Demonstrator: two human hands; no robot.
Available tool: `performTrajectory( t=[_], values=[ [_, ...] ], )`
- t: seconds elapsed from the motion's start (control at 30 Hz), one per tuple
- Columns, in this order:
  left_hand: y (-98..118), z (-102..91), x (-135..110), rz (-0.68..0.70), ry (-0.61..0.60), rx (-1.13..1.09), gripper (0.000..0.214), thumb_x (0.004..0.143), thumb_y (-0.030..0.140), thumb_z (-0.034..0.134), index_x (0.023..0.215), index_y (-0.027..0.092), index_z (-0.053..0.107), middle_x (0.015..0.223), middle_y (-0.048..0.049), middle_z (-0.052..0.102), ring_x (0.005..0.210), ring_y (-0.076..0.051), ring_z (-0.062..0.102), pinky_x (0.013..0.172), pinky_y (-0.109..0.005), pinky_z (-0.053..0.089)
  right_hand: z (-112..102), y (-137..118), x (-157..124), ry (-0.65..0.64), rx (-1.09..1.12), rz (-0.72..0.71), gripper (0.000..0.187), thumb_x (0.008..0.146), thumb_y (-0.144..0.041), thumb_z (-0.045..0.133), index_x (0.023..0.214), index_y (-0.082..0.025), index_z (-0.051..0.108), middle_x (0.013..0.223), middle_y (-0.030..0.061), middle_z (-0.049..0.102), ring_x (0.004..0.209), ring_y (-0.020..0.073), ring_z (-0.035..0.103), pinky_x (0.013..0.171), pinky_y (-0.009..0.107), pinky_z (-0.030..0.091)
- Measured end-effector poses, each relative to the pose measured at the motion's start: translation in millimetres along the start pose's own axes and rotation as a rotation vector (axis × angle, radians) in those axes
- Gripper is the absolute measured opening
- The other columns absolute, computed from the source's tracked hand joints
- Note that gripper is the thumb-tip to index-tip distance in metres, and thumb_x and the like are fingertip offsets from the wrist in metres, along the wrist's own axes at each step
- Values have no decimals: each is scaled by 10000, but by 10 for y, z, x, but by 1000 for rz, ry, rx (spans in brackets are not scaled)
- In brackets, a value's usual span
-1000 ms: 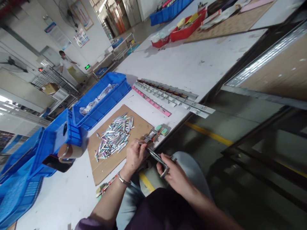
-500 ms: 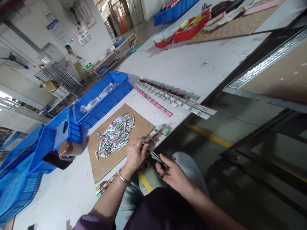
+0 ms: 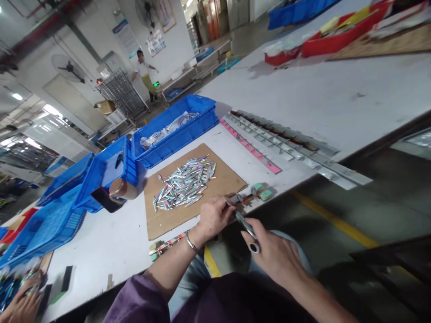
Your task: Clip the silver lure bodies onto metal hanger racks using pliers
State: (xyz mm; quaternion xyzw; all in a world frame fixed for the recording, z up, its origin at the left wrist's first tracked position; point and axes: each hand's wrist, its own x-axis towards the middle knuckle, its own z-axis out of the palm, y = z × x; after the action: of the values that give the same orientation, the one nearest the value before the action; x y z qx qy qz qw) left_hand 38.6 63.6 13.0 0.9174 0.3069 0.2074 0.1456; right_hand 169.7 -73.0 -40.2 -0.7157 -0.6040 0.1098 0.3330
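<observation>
My right hand (image 3: 274,251) is closed around a dark, slim, rod-like tool (image 3: 245,223) with a pale round end. The tool's far end points at my left hand (image 3: 213,219), whose thumb and fingers are pinched together at the table's front edge. Whatever small piece they hold is hidden. Just beyond my fingers lies a metal strip with clips (image 3: 245,195), with green blocks (image 3: 266,194) at its end. A heap of shiny silver fish-shaped pieces (image 3: 185,184) covers much of a cardboard sheet (image 3: 161,225). Under my left wrist, a similar strip with red bits (image 3: 170,242) runs along the edge.
Blue crates (image 3: 175,141) line the table's far left side, with a mug (image 3: 124,188) and a phone (image 3: 106,199) beside them. Pink and metal strips (image 3: 251,148) lie to the right. Another person's hands (image 3: 25,298) are at lower left; a person (image 3: 144,74) stands far back.
The view has swung left, so the table appears shifted right and another person's hands show at lower left. The tool in my right hand has turned, showing its round end.
</observation>
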Motion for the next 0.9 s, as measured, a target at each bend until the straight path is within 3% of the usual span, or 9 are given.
performTrajectory(
  t=[0.1, 0.2, 0.33, 0.4, 0.5, 0.6, 0.7, 0.77, 0.9],
  values=[
    [30, -67, -10, 5, -48, -34, 104, 951, 239, 619, 1028, 198, 675, 949, -76, 732, 886, -214, 687, 797, -315, 545, 40, 100, 17, -59, 341, 175, 317, 954, -492, 457, 1126, -265, 594, 732, 18, 739, 684, 248, 718, 611, 323, 483],
    [-82, -299, 33, -31, -121, -53, 156, 933, 210, 633, 1080, 216, 687, 1012, -55, 748, 865, -184, 695, 801, -285, 546, 37, 105, 30, -91, 459, 258, 376, 922, -557, 447, 1121, -276, 598, 717, 10, 748, 725, 262, 735, 640, 335, 500],
    [-450, -777, 194, -381, -11, 348, 133, 932, 186, 585, 958, 153, 712, 1026, -140, 743, 916, -238, 698, 839, -338, 527, 37, 31, 42, -56, 478, 279, 384, 906, -573, 460, 1101, -280, 613, 690, 14, 755, 715, 274, 744, 624, 340, 483],
    [-623, -959, 278, -511, -80, 480, 131, 911, 208, 605, 915, 134, 714, 991, -168, 745, 909, -267, 705, 815, -347, 519, 52, -15, 38, -24, 479, 290, 398, 896, -591, 459, 1088, -281, 618, 693, 21, 760, 718, 280, 745, 618, 342, 477],
    [-774, -1068, 352, -525, -176, 498, 118, 882, 182, 611, 825, 145, 707, 900, -159, 750, 873, -273, 714, 787, -334, 508, 89, -76, -8, 17, 495, 337, 409, 881, -597, 458, 1085, -281, 620, 712, 26, 767, 732, 284, 748, 636, 353, 489],
    [-816, -1081, 358, -504, -157, 492, 125, 867, 113, 576, 809, 135, 684, 881, -172, 740, 873, -278, 710, 792, -342, 498, 134, -123, -112, 55, 547, 363, 395, 881, -579, 484, 1092, -279, 628, 728, 29, 767, 739, 276, 747, 667, 359, 503],
    [-786, -1114, 304, -472, -101, 480, 147, 923, 114, 505, 911, 128, 651, 895, -155, 726, 864, -253, 695, 788, -339, 492, 179, -185, -221, 91, 683, 405, 402, 873, -597, 542, 1089, -270, 635, 722, 26, 746, 717, 258, 727, 668, 351, 508],
    [-710, -1113, 236, -409, -26, 335, 146, 977, 187, 475, 1006, 148, 613, 881, -100, 707, 798, -207, 672, 742, -309, 491, 205, -252, -260, 109, 865, 454, 439, 855, -620, 594, 1087, -250, 633, 695, 16, 710, 653, 228, 680, 642, 336, 504],
    [-428, -888, 38, -270, 36, -334, 234, 998, 406, 518, 1067, 186, 557, 754, 7, 618, 618, -131, 585, 605, -245, 472, 226, -413, -241, 127, 1386, 638, 452, 781, -612, 726, 986, -223, 624, 639, -15, 625, 560, 148, 542, 533, 264, 416]
  ],
)
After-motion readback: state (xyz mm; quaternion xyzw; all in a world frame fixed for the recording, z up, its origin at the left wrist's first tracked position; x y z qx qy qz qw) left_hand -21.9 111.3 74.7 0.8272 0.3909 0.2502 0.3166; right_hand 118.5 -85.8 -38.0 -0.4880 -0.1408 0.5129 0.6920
